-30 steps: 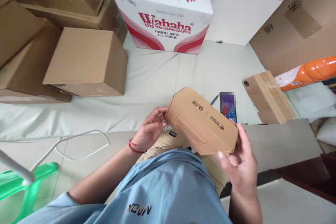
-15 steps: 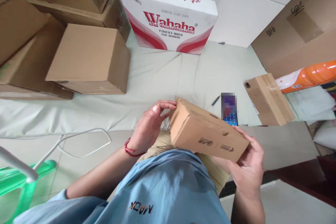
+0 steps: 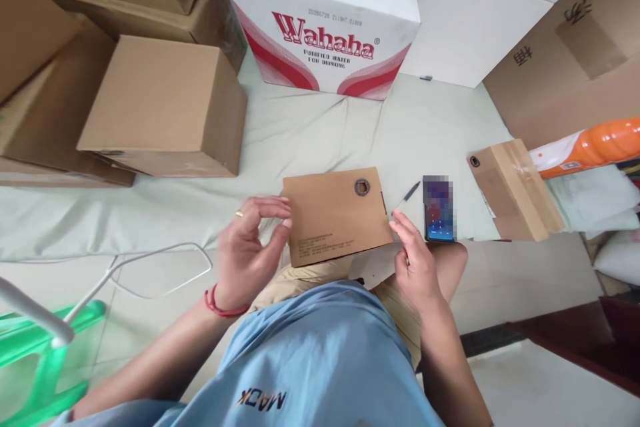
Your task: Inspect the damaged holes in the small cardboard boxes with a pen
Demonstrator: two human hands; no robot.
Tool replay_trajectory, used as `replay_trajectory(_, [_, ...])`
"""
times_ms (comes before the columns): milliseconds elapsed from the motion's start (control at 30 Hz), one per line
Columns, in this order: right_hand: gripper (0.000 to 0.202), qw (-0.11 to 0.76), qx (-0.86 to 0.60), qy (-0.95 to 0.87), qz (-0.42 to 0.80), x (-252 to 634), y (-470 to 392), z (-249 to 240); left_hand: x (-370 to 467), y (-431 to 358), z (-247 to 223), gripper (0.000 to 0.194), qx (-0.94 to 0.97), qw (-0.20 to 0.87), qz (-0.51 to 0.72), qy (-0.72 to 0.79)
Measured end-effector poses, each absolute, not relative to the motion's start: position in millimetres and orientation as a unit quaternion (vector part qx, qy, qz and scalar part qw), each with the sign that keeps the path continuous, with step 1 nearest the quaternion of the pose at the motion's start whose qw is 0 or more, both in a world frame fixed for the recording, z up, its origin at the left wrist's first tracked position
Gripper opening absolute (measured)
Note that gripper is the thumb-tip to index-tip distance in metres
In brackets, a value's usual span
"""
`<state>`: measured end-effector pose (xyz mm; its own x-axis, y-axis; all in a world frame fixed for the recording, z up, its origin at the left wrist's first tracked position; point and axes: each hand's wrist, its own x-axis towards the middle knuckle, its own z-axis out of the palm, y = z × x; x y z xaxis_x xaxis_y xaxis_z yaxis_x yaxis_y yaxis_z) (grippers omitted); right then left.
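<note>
A small brown cardboard box (image 3: 335, 213) with a round dark emblem and printed lines lies flat, its near side at the table's front edge above my lap. My left hand (image 3: 255, 237), with a ring and a red wrist cord, has its fingertips and thumb against the box's left end. At the right end, my right hand (image 3: 414, 253) has its extended fingers at the edge, other fingers curled. The box is between both hands. Right of it lie a pen (image 3: 411, 192) and a lit phone (image 3: 439, 213).
A white and red water carton (image 3: 325, 33) stands at the back. Brown boxes (image 3: 160, 93) are stacked on the left. To the right are a taped box (image 3: 515, 187) and an orange bottle (image 3: 600, 147). A green stool (image 3: 45, 360) stands at lower left.
The box has turned from a tilted pose, its side facing up, to lying flat with its broad emblem face upward. My left hand has shifted left and my right hand has moved left with the box.
</note>
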<state>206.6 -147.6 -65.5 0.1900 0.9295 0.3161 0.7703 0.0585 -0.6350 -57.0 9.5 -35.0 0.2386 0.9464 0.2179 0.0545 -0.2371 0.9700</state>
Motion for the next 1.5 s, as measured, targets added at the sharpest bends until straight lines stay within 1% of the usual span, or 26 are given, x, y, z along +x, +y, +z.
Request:
replay_trajectory(33, [0.069, 0.358, -0.693, -0.617, 0.104, 213, -150, -66, -54, 7, -31, 0.011, 0.664, 0.435, 0.476, 0.379])
replay_trajectory(100, [0.052, 0.335, -0.733, -0.588, 0.064, 228, -152, -65, -45, 1, -19, 0.021, 0.719, 0.394, 0.473, 0.323])
replay_trajectory(167, [0.039, 0.276, -0.785, -0.554, 0.019, 246, -145, -65, -32, -3, -9, 0.028, 0.770, 0.373, 0.450, 0.255])
replay_trajectory(233, [0.039, 0.163, -0.831, -0.532, 0.016, 262, -130, -64, -18, -6, -6, 0.029, 0.827, 0.348, 0.397, 0.194])
replay_trajectory(300, [0.047, 0.054, -0.851, -0.521, 0.042, 275, -109, -61, -4, -7, -12, 0.029, 0.876, 0.327, 0.315, 0.163])
replay_trajectory(400, [0.056, -0.092, -0.840, -0.530, 0.068, 285, -75, -54, 13, -8, -34, 0.039, 0.923, 0.305, 0.187, 0.145])
replay_trajectory(500, [0.050, -0.232, -0.789, -0.565, 0.068, 290, -48, -45, 22, -9, -54, 0.050, 0.948, 0.258, 0.137, 0.128])
replay_trajectory(600, [0.039, -0.283, -0.744, -0.601, 0.077, 292, -28, -36, 23, -10, -61, 0.047, 0.953, 0.234, 0.139, 0.131])
replay_trajectory(733, [0.033, -0.313, -0.709, -0.625, 0.094, 298, -11, -26, 21, -10, -60, 0.044, 0.952, 0.233, 0.150, 0.133])
replay_trajectory(800, [0.028, -0.314, -0.716, -0.618, 0.083, 305, -7, -19, 21, -10, -60, 0.043, 0.950, 0.233, 0.161, 0.135])
replay_trajectory(833, [0.025, -0.296, -0.738, -0.603, 0.066, 309, -7, -15, 21, -10, -60, 0.042, 0.948, 0.232, 0.168, 0.136])
replay_trajectory(867, [0.021, -0.255, -0.774, -0.578, 0.041, 312, -8, -9, 21, -10, -60, 0.042, 0.948, 0.232, 0.173, 0.135])
replay_trajectory(900, [0.017, -0.183, -0.816, -0.547, 0.015, 313, -11, -4, 20, -10, -60, 0.041, 0.947, 0.233, 0.177, 0.135])
replay_trajectory(933, [0.012, -0.078, -0.855, -0.513, -0.001, 311, -14, 2, 20, -9, -59, 0.041, 0.946, 0.235, 0.179, 0.135])
replay_trajectory(967, [0.008, 0.053, -0.879, -0.473, -0.006, 305, -18, 6, 20, -9, -58, 0.041, 0.945, 0.237, 0.179, 0.135])
replay_trajectory(1000, [0.007, 0.197, -0.877, -0.438, 0.015, 296, -22, 10, 20, -8, -57, 0.040, 0.945, 0.238, 0.178, 0.137])
replay_trajectory(1033, [0.009, 0.339, -0.848, -0.402, 0.060, 282, -26, 12, 20, -8, -56, 0.040, 0.945, 0.238, 0.176, 0.139])
replay_trajectory(1067, [0.013, 0.460, -0.804, -0.362, 0.101, 266, -29, 11, 19, -7, -55, 0.039, 0.945, 0.238, 0.174, 0.141])
replay_trajectory(1100, [0.015, 0.531, -0.763, -0.335, 0.155, 248, -31, 9, 19, -7, -54, 0.038, 0.945, 0.238, 0.172, 0.143])
replay_trajectory(1133, [0.015, 0.569, -0.734, -0.319, 0.190, 230, -33, 4, 19, -6, -53, 0.038, 0.945, 0.239, 0.172, 0.143])
replay_trajectory(1167, [0.011, 0.584, -0.720, -0.311, 0.209, 213, -33, -2, 18, -6, -52, 0.039, 0.944, 0.241, 0.174, 0.144])
replay_trajectory(1267, [0.007, 0.574, -0.719, -0.321, 0.223, 175, -33, -23, 17, -4, -51, 0.042, 0.940, 0.250, 0.184, 0.144])
replay_trajectory(1400, [0.004, 0.550, -0.746, -0.353, 0.127, 164, -35, -39, 17, -4, -53, 0.041, 0.933, 0.262, 0.201, 0.141])
replay_trajectory(1500, [0.007, 0.528, -0.757, -0.376, 0.080, 168, -36, -41, 17, -4, -54, 0.041, 0.931, 0.269, 0.204, 0.141])
